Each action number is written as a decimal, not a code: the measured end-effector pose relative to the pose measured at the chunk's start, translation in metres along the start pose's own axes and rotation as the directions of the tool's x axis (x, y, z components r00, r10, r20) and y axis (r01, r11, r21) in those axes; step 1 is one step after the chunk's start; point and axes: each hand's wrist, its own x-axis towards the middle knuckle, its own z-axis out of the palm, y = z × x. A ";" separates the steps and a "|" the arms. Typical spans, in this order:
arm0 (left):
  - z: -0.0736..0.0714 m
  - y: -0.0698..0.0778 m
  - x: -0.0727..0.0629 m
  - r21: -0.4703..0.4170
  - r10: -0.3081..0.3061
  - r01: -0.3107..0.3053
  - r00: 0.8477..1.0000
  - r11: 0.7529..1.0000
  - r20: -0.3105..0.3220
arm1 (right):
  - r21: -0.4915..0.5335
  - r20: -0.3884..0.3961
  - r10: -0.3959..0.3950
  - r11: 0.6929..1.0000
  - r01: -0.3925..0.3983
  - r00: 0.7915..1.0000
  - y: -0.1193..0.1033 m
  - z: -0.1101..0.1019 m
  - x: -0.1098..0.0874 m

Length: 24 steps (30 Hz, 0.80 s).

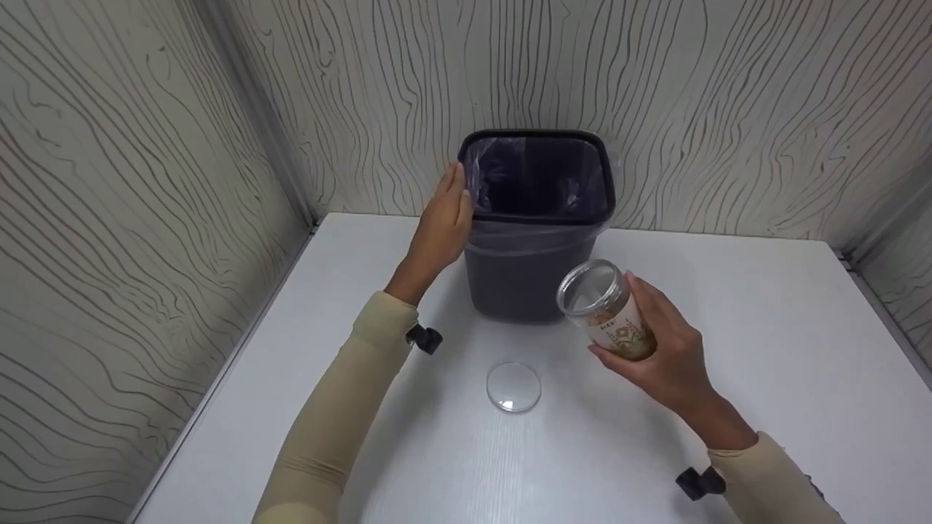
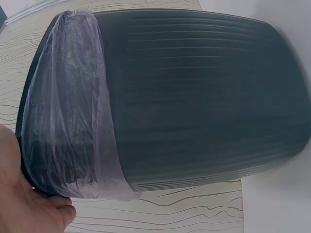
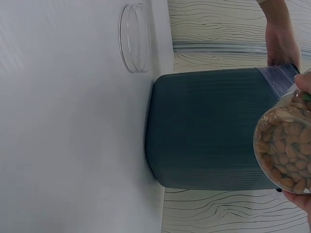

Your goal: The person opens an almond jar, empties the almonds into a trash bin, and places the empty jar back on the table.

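A dark trash bin with a clear plastic liner folded over its rim stands at the back of the white table. My left hand holds the bin at the left side of its rim. In my right hand is a clear jar with a white, flower-printed label, tilted with its uncovered mouth toward the bin. Almonds show through the jar's base in the right wrist view. Part of the right hand lies outside that view. A round clear lid lies on the table in front of the bin.
The white table is enclosed by wood-grain patterned panels at the back and sides. The bin stands close to the back panel. Grey metal strips run along the panel corners.
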 end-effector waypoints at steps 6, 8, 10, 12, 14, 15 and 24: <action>0.000 0.000 0.001 -0.026 0.003 -0.002 1.000 1.000 0.011 | -0.024 -0.001 -0.034 0.999 0.034 0.999 0.001 -0.008 0.012; 0.001 -0.001 0.001 -0.030 0.002 -0.002 1.000 1.000 0.014 | -0.028 -0.001 -0.048 0.998 0.048 0.999 0.002 -0.010 0.016; 0.001 -0.001 0.001 -0.028 0.001 0.000 1.000 1.000 0.016 | -0.034 0.005 -0.060 0.998 0.060 0.998 0.002 -0.011 0.019; 0.001 -0.002 0.000 -0.023 0.002 -0.002 1.000 1.000 0.021 | -0.040 0.009 -0.069 0.997 0.070 0.998 0.003 -0.013 0.022; 0.000 -0.001 0.000 -0.017 0.007 -0.007 1.000 1.000 0.026 | -0.051 0.019 -0.077 0.996 0.078 0.997 0.003 -0.015 0.025; 0.000 -0.001 0.000 -0.016 0.009 -0.008 1.000 1.000 0.027 | -0.057 0.023 -0.078 0.995 0.079 0.997 0.003 -0.016 0.027; 0.000 -0.002 -0.001 -0.019 -0.014 0.014 0.999 1.000 0.032 | -0.087 0.039 -0.110 0.990 0.113 0.993 0.003 -0.022 0.042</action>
